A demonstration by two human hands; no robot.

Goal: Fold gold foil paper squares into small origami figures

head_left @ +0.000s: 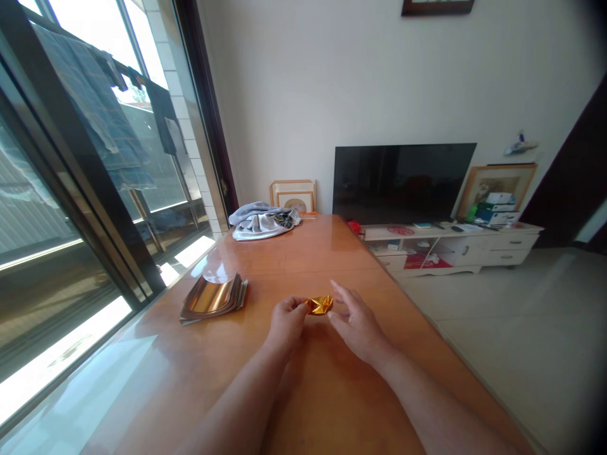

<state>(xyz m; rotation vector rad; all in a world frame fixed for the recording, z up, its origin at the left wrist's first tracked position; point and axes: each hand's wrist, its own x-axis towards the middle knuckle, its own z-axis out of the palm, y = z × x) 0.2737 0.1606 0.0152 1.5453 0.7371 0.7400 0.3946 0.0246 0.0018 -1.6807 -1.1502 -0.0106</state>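
Observation:
A small folded piece of gold foil paper [320,305] is held just above the orange wooden table [294,253]. My left hand [287,322] pinches its left end with curled fingers. My right hand [355,319] is right beside the piece's right end, fingers stretched out and a little apart, fingertips near or touching it. A stack of shiny gold paper sheets [213,297] lies on the table to the left of my hands.
A crumpled grey cloth [263,221] lies at the table's far end. A glass sliding door [95,189] runs along the left. A dark TV [403,180] stands on a white low cabinet [455,246] at the back right; tiled floor lies right of the table.

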